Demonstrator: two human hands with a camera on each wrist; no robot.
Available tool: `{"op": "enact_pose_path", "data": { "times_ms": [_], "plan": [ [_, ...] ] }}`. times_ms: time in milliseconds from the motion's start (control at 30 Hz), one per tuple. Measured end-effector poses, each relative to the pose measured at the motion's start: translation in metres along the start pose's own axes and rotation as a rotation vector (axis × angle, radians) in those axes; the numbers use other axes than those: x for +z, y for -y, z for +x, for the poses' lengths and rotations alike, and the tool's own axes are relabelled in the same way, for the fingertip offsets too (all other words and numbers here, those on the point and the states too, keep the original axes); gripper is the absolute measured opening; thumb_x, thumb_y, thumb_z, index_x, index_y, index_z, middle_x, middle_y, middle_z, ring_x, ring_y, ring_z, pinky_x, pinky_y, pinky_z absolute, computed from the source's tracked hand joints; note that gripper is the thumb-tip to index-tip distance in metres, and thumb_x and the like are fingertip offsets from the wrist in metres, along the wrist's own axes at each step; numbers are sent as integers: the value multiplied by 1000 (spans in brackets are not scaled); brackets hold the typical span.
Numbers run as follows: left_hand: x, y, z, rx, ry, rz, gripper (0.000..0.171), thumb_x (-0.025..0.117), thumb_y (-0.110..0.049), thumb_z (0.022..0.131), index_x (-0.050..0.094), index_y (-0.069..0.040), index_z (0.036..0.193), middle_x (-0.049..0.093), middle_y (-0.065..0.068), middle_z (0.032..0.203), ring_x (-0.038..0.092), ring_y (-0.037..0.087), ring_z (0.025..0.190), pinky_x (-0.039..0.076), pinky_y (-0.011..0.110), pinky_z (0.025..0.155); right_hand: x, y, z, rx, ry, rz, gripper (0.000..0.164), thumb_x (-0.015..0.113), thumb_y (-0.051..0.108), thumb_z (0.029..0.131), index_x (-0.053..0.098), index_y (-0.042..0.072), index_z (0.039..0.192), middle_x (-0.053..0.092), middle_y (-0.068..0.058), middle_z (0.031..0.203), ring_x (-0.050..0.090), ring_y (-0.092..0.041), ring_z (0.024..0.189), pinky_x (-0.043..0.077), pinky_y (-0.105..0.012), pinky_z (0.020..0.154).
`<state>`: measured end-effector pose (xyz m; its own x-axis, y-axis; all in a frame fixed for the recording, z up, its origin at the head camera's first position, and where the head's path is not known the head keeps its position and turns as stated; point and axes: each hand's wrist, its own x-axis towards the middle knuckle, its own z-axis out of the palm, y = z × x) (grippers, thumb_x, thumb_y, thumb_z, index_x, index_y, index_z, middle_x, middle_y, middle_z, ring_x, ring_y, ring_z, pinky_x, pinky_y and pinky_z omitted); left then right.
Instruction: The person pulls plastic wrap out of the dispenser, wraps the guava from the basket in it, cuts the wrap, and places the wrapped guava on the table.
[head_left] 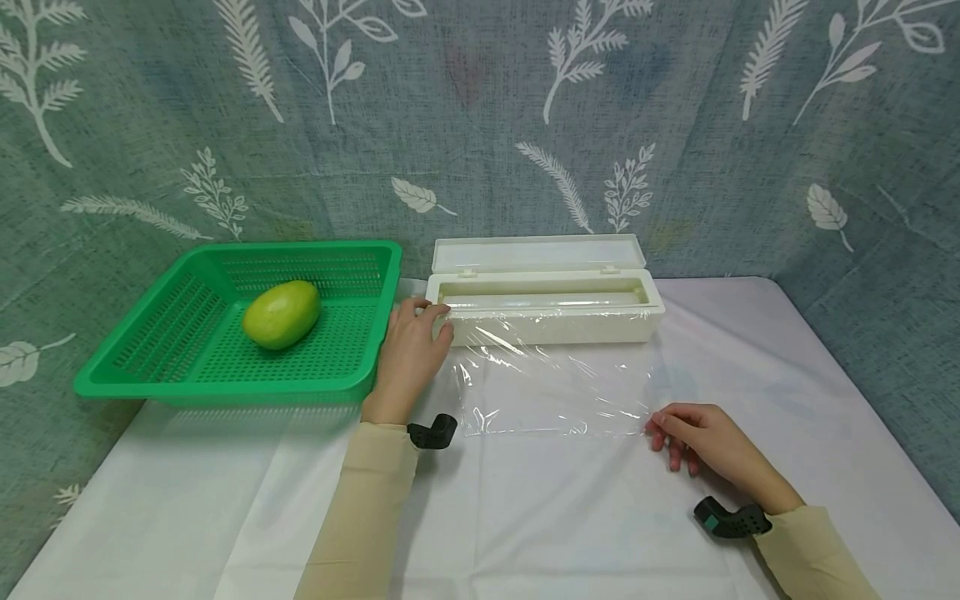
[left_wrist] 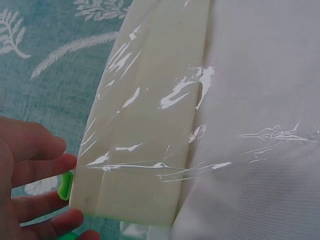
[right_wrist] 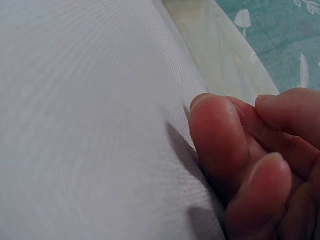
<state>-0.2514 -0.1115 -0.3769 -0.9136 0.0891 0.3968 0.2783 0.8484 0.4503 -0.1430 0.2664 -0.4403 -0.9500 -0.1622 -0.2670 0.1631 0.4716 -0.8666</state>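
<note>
A sheet of clear cling film [head_left: 555, 387] comes out of a long cream dispenser box [head_left: 555, 327] and spreads over its front and the cloth. My right hand [head_left: 701, 437] pinches the film's near right corner between thumb and index finger, low over the cloth. In the right wrist view the other fingers [right_wrist: 260, 195] curl loosely beneath. My left hand [head_left: 411, 354] rests at the box's left end. In the left wrist view its fingertips [left_wrist: 67, 162] touch that end, around a small green tab [left_wrist: 65, 186]. Inside the box a film roll [head_left: 543, 300] shows.
The box's lid [head_left: 536, 254] stands raised at the back. To the left is a green plastic basket [head_left: 360, 358] with a yellow-green mango-like fruit [head_left: 281, 315] in it. A white cloth [head_left: 585, 517] covers the table, and a patterned grey-green curtain [head_left: 480, 142] hangs behind.
</note>
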Motion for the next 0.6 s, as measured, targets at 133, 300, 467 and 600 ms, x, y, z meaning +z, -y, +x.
{"op": "enact_pose_path", "data": {
  "times_ms": [133, 300, 467, 600],
  "plan": [
    [0, 0, 0, 3, 0, 2, 27, 56, -21, 85, 64, -11, 108, 49, 15, 114, 41, 32, 105, 36, 42, 84, 0, 0, 1, 10, -1, -2, 38, 50, 43, 88, 62, 9, 99, 62, -10, 83, 57, -25, 59, 46, -31, 46],
    [0, 0, -1, 2, 3, 3, 27, 55, -21, 85, 64, -10, 108, 49, 15, 114, 41, 32, 105, 36, 42, 85, 1, 0, 1, 18, -1, -2, 38, 50, 43, 88, 62, 9, 99, 62, -10, 83, 57, -25, 60, 46, -31, 46],
    [0, 0, 0, 2, 3, 2, 27, 56, -22, 85, 64, -10, 108, 48, 14, 114, 41, 32, 106, 36, 42, 85, 1, 0, 1, 13, -1, -6, 38, 49, 43, 88, 62, 9, 98, 62, -10, 83, 57, -25, 60, 46, -31, 46],
    [0, 0, 0, 2, 7, -1, 27, 56, -22, 85, 64, -11, 108, 48, 14, 114, 41, 32, 106, 36, 42, 85, 0, 1, 0, 12, -3, -5, 37, 50, 42, 88, 63, 9, 98, 62, -10, 83, 57, -25, 60, 46, -31, 46]
  ]
}}
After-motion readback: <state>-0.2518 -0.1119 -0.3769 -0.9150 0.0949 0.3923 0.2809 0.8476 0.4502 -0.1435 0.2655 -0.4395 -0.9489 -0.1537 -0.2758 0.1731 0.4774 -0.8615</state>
